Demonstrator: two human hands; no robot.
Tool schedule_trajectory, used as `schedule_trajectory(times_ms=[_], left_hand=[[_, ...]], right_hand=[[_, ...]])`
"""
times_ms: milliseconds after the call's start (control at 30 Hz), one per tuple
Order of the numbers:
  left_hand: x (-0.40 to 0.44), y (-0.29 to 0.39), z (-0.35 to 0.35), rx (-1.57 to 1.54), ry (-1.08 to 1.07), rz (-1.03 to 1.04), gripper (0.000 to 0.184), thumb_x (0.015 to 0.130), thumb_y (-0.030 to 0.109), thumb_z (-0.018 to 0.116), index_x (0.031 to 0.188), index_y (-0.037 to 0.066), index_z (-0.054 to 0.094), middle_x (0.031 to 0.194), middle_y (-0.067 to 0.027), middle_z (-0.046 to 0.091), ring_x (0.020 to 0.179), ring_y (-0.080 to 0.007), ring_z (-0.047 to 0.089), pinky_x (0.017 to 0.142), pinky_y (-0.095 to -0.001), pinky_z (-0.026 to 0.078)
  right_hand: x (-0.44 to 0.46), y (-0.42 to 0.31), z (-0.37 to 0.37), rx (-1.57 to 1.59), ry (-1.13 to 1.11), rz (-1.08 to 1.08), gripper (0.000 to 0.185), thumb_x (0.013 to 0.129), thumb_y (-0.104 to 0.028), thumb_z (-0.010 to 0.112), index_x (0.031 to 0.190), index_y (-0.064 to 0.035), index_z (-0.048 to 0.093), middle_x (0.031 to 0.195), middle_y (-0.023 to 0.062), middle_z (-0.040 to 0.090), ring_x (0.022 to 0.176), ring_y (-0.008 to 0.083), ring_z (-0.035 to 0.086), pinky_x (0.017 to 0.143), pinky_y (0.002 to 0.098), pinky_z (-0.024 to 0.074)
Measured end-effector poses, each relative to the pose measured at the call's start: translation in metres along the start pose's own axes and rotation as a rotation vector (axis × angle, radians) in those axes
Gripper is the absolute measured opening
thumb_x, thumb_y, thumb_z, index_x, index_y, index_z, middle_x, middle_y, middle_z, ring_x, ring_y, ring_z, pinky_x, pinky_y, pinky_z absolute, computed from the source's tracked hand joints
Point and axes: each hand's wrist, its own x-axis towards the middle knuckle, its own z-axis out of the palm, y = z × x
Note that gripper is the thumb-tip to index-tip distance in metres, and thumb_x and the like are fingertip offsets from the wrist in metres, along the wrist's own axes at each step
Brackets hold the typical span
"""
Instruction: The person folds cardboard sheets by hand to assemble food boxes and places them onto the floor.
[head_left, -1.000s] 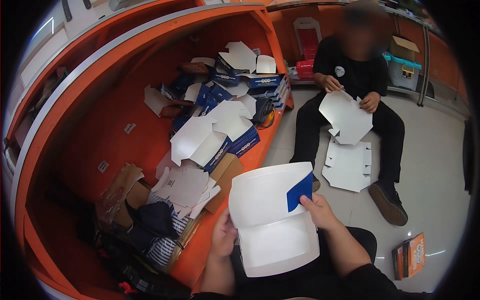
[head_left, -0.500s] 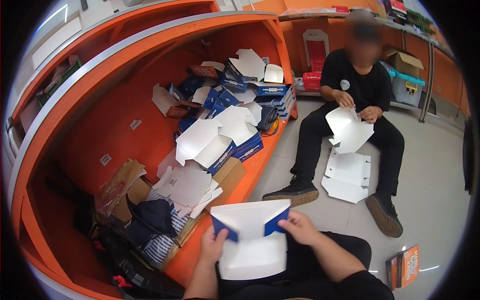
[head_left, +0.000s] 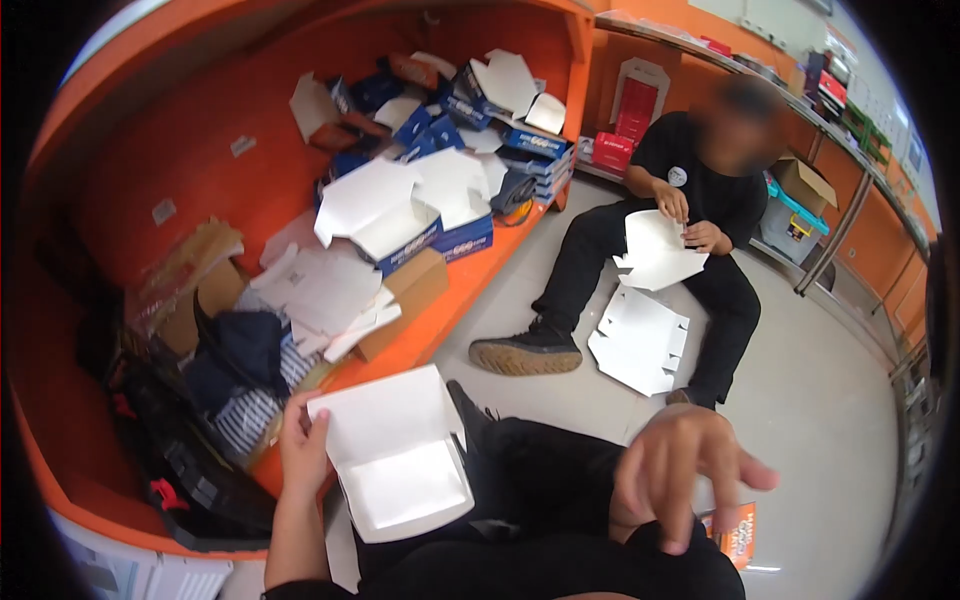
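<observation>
Now pinching the white carton (head_left: pixel 405 492) at seven o'clock with the left hand (head_left: pixel 303 440) alone.
No longer gripping it two-handed; holding the right hand (head_left: pixel 682 460) well apart at four o'clock, fingers loosely spread. Pressing thumb and fingers on the raised lid's (head_left: pixel 388 412) left corner, baring a white inside. Facing an orange shelf (head_left: pixel 488 285) holding an opened blue box (head_left: pixel 390 228) at ten and white cardboard pieces (head_left: pixel 335 285) at nine, plus a teal-lidded bin (head_left: pixel 788 230) bearing a brown box (head_left: pixel 805 188) past two.
</observation>
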Motion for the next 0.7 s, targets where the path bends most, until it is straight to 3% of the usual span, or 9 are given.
schedule_trajectory(times_ms=[33,133,200,267,400,467,500,600,700], left_hand=[[0.004,-0.007,-0.005,0.092,0.007,0.067,0.025,0.086,0.004,0.052,0.110,0.003,0.049,0.095,-0.0069,0.056,0.082,-0.0100,0.053,0.073,-0.0237,0.045],[-0.001,-0.003,-0.015,0.332,0.058,0.073,0.018,0.082,0.005,0.057,0.100,0.000,0.058,0.094,-0.0067,0.056,0.083,-0.0111,0.054,0.072,-0.0246,0.046],[-0.009,0.009,-0.014,0.334,0.041,0.041,0.017,0.081,0.005,0.058,0.097,0.000,0.059,0.094,-0.0067,0.056,0.082,-0.0123,0.055,0.071,-0.0247,0.046],[-0.006,0.020,-0.015,0.356,0.014,0.067,0.016,0.081,0.005,0.059,0.096,0.000,0.059,0.093,-0.0068,0.057,0.081,-0.0135,0.055,0.070,-0.0247,0.047],[-0.014,0.026,-0.023,0.483,-0.023,0.174,0.016,0.080,0.003,0.058,0.095,0.001,0.059,0.092,-0.0083,0.056,0.080,-0.0163,0.057,0.068,-0.0255,0.047],[-0.019,0.031,-0.030,0.587,-0.047,0.223,0.016,0.079,0.002,0.058,0.095,0.001,0.059,0.091,-0.0096,0.056,0.079,-0.0187,0.058,0.068,-0.0261,0.047],[-0.018,0.023,-0.037,0.630,-0.052,0.416,0.014,0.077,-0.001,0.059,0.090,0.000,0.058,0.088,-0.0107,0.056,0.078,-0.0225,0.058,0.068,-0.0278,0.047],[-0.019,0.011,-0.049,0.608,-0.083,0.507,0.012,0.075,-0.004,0.059,0.086,0.000,0.058,0.087,-0.0103,0.055,0.079,-0.0243,0.058,0.068,-0.0290,0.047],[-0.023,0.004,-0.051,0.603,-0.077,0.546,0.010,0.074,-0.007,0.058,0.082,0.000,0.057,0.087,-0.0097,0.055,0.078,-0.0234,0.058,0.069,-0.0290,0.047]], right_hand=[[-0.006,0.006,-0.013,-0.077,0.018,0.207,0.058,0.084,-0.055,0.046,0.113,-0.0057,0.053,0.092,0.0165,0.061,0.069,0.0233,0.058,0.072,0.0354,0.0430],[0.004,0.045,-0.008,-0.660,0.814,0.990,0.053,0.083,-0.038,0.059,0.119,-0.0010,0.049,0.096,0.0141,0.059,0.080,0.0257,0.057,0.073,0.0316,0.0441],[-0.012,0.094,-0.018,-1.218,0.639,1.039,0.057,0.079,-0.029,0.063,0.125,-0.0009,0.044,0.101,0.0130,0.056,0.091,0.0261,0.055,0.075,0.0335,0.0451],[-0.014,0.127,-0.016,-1.055,0.717,1.129,0.055,0.081,-0.027,0.062,0.126,-0.0036,0.043,0.110,0.0148,0.051,0.101,0.0268,0.051,0.077,0.0344,0.0451],[-0.013,0.169,-0.015,-0.915,0.719,1.275,0.036,0.082,-0.019,0.061,0.113,-0.0032,0.052,0.088,0.0082,0.056,0.083,0.0152,0.054,0.075,0.0273,0.0441],[-0.023,0.187,-0.015,-0.838,0.828,1.234,0.020,0.086,-0.010,0.056,0.105,-0.0031,0.053,0.084,0.0032,0.056,0.074,0.0086,0.052,0.066,0.0228,0.0435],[-0.027,0.192,-0.013,-0.791,0.840,1.148,0.019,0.087,-0.008,0.055,0.105,-0.0033,0.053,0.086,0.0028,0.056,0.075,0.0085,0.052,0.066,0.0223,0.0435],[-0.038,0.198,-0.014,-0.749,0.834,1.085,0.016,0.087,-0.004,0.053,0.103,-0.0023,0.052,0.092,0.0028,0.057,0.082,0.0075,0.054,0.071,0.0214,0.0444],[-0.040,0.200,-0.015,-0.802,0.784,0.974,0.010,0.084,0.004,0.050,0.092,-0.0010,0.055,0.097,0.0077,0.060,0.085,0.0132,0.057,0.074,0.0238,0.0452]])
